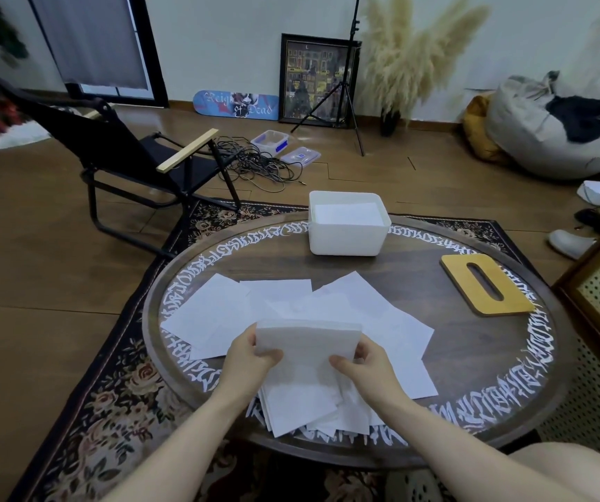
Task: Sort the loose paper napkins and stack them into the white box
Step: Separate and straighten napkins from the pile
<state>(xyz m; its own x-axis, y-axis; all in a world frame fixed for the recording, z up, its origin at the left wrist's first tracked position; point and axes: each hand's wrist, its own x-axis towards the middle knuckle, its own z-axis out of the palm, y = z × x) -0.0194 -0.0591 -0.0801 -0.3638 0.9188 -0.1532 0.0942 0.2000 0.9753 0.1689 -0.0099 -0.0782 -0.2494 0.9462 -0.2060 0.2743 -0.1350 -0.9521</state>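
head: two hands, one napkin stack

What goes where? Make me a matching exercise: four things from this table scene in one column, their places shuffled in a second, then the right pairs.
Things:
1. white box
2. wooden lid
3. stack of napkins
4. folding chair

Places:
A. on the floor, beyond the table to the left
B. held between both hands
C. at the table's far edge
D. flat on the table's right side

Pairs: 1-C, 2-D, 3-B, 4-A
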